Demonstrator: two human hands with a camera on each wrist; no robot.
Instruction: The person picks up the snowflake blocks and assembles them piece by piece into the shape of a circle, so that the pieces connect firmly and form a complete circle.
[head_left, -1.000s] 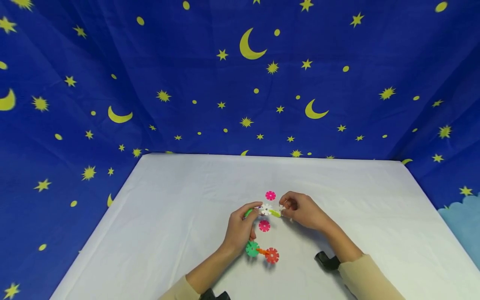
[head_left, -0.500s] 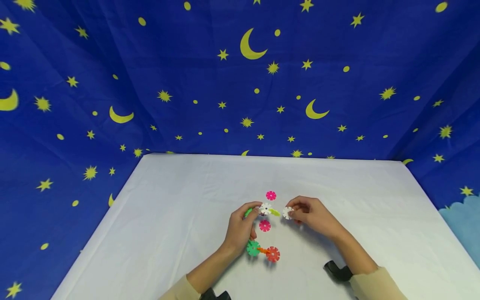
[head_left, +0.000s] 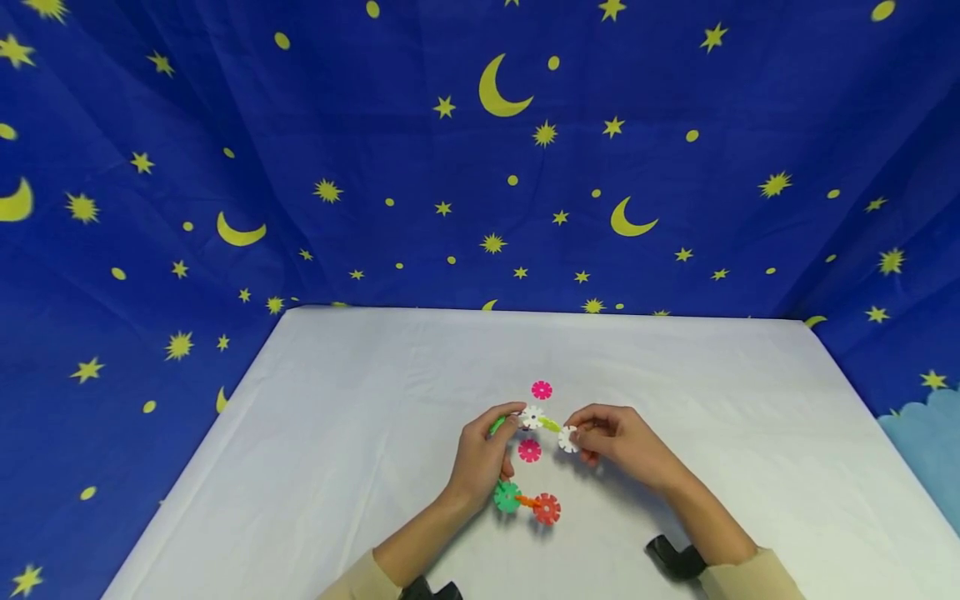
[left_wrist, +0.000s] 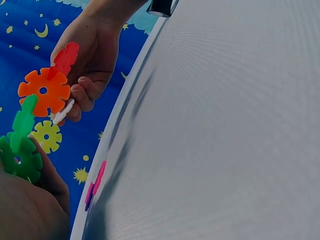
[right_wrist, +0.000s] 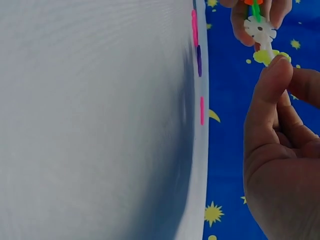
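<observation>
My left hand (head_left: pixel 480 454) grips a chain of interlocking notched plastic discs above the table. A white disc (head_left: pixel 532 417) and a yellow disc (head_left: pixel 550 424) stick out to the right of its fingertips. From below that hand hang a teal-green disc (head_left: pixel 507 497), an orange disc (left_wrist: pixel 43 91) turned edge-on in the head view, and a red disc (head_left: pixel 547 509). Between thumb and fingers, my right hand (head_left: pixel 626 442) pinches another white disc (head_left: pixel 567 439), its edge right at the yellow disc. Part of the chain is hidden behind the left hand's fingers.
Two loose pink discs, a far one (head_left: pixel 542 390) and a nearer one (head_left: pixel 529 451), lie on the white tabletop (head_left: pixel 375 375). A purple disc (right_wrist: pixel 199 61) lies between them in the right wrist view. Blue star-patterned cloth (head_left: pixel 405 150) surrounds the table.
My right hand first drew away to the right, showing the white disc, then came back left and slightly nearer, bringing that disc to the yellow one. The left hand stays nearly still.
</observation>
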